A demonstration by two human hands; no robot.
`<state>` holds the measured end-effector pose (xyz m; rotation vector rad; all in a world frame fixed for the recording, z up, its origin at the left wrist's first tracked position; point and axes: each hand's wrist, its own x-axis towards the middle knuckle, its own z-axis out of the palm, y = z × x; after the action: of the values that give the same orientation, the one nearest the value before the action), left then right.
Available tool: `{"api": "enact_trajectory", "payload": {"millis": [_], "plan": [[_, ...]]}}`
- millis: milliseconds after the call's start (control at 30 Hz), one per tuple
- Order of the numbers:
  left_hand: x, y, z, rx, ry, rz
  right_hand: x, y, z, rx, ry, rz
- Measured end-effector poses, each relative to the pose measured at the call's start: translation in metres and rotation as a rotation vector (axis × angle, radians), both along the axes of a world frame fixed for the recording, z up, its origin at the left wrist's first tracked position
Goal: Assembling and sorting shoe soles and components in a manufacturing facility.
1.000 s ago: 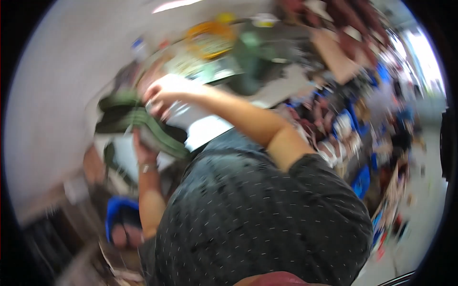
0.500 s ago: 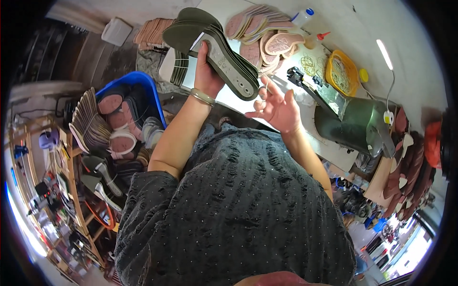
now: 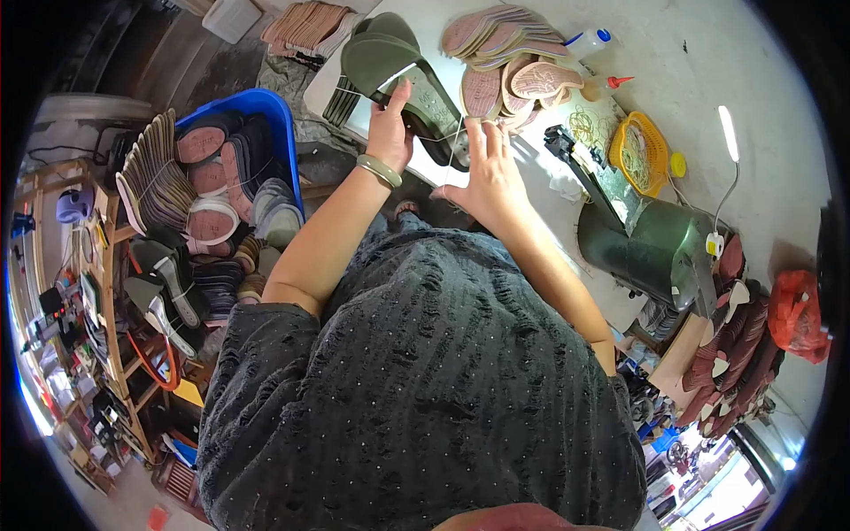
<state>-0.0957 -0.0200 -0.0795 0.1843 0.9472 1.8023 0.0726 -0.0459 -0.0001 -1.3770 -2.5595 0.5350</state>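
A stack of dark green shoe soles (image 3: 431, 99) is tilted above the table's near edge, with my left hand (image 3: 388, 134) closed around its left side, thumb on top. A thin pale rubber band (image 3: 456, 146) runs across the heel end of the stack. My right hand (image 3: 492, 180) has this band stretched between its thumb and fingers, beside the heel end. Another banded bundle of green soles (image 3: 339, 104) lies on the table just left of the held stack.
Pink patterned insoles (image 3: 505, 40) are piled at the back of the white table. To the right are a yellow basket (image 3: 657, 183) of rubber bands, a dark green cylindrical machine (image 3: 633, 252) and a lit lamp (image 3: 728, 133). On my left stands a blue crate (image 3: 288, 133) full of soles.
My right hand has moved left and turned over, its back now facing up, and the band is now stretched across the heel end. The held stack has tipped steeper.
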Motion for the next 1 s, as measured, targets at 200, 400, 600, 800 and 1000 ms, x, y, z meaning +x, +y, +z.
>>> {"api": "enact_trajectory", "payload": {"millis": [200, 400, 600, 800, 1000], "plan": [[0.009, -0.014, 0.025, -0.195, -0.361, -0.218, 0.009, -0.015, -0.012, 0.097, 0.287, -0.014], [0.019, -0.031, 0.016, -0.018, -0.483, -0.505, 0.026, -0.017, -0.035, 0.234, 0.458, 0.224], [0.016, -0.033, 0.013, -0.114, -0.411, -0.663, 0.047, -0.010, -0.062, 0.112, 0.481, 0.296], [-0.011, -0.023, 0.005, -0.236, -0.040, -0.734, 0.048, 0.011, -0.099, -0.334, 0.705, -0.137], [-0.021, 0.013, -0.031, -0.343, 0.805, -0.351, -0.026, 0.020, -0.118, -0.938, 0.817, -0.119]]}}
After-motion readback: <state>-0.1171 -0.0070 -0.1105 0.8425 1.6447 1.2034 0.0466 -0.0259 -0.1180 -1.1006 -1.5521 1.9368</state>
